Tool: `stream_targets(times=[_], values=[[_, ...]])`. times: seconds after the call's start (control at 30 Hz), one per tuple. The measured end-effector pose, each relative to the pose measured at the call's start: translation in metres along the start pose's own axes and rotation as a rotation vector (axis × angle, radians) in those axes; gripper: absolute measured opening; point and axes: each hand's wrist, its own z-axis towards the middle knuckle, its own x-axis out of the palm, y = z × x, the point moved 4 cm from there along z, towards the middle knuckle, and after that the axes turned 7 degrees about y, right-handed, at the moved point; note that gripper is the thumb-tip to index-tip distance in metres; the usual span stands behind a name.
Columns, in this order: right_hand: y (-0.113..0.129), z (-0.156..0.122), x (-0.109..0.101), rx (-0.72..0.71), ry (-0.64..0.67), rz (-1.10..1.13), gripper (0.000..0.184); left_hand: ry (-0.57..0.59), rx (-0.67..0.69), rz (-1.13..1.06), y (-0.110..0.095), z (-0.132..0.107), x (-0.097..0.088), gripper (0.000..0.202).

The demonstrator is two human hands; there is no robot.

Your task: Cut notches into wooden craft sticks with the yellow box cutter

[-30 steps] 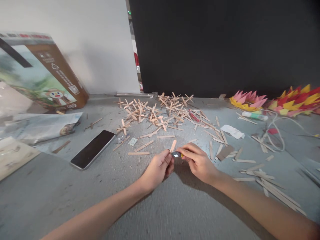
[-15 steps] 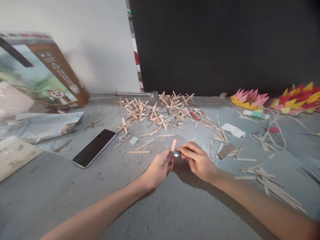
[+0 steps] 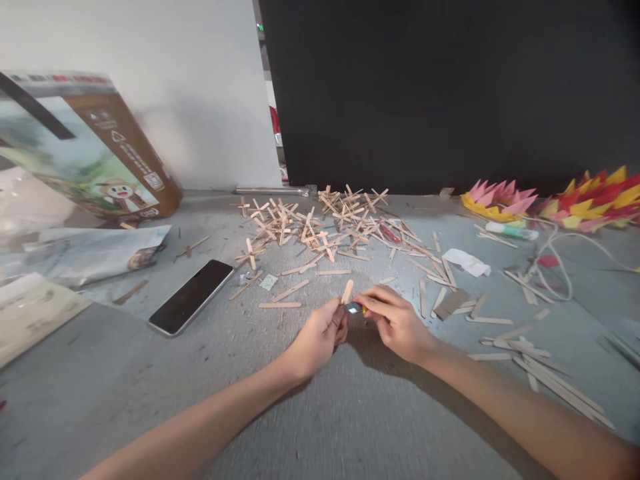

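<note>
Upright in my left hand [image 3: 324, 333] is a wooden craft stick [image 3: 347, 291], pinched between thumb and fingers with its rounded end sticking up. My right hand [image 3: 397, 321] is closed on a small cutter [image 3: 354, 307] that has a flat, shiny grey front and a bit of yellow by the fingertips. The grey end touches or lies very near the stick at my left fingertips; exact contact cannot be made out. Most of the cutter's handle is hidden by my right fingers. Both hands are just above the grey table, in front of a pile of crossed craft sticks [image 3: 309, 227].
A phone [image 3: 191, 297] lies to the left, near a printed bag [image 3: 123, 157] and plastic packaging. Loose sticks [image 3: 560, 387], a glue stick [image 3: 513, 231], a white cable [image 3: 567, 270] and folded-paper pieces [image 3: 500, 200] are on the right. A black panel [image 3: 450, 93] stands behind.
The view has shifted slightly, so the left-side things sit a little further right and lower. Both hands keep nearly the same place and hold; the cutter's grey face now shines brighter.
</note>
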Motion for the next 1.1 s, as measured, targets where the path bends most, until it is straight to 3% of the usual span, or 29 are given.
stream_targets(times=[0.53, 0.77, 1.1], values=[[-0.001, -0.001, -0.001, 0.007, 0.026, 0.021, 0.042, -0.046, 0.012, -0.003, 0.007, -0.002, 0.0, 0.045], [-0.001, -0.002, 0.001, -0.002, 0.023, 0.033, 0.047, -0.025, -0.024, 0.16, 0.008, 0.0, -0.001, 0.046], [-0.005, -0.003, 0.001, 0.034, 0.04, 0.093, 0.046, -0.022, 0.022, -0.056, 0.012, -0.001, 0.003, 0.047]])
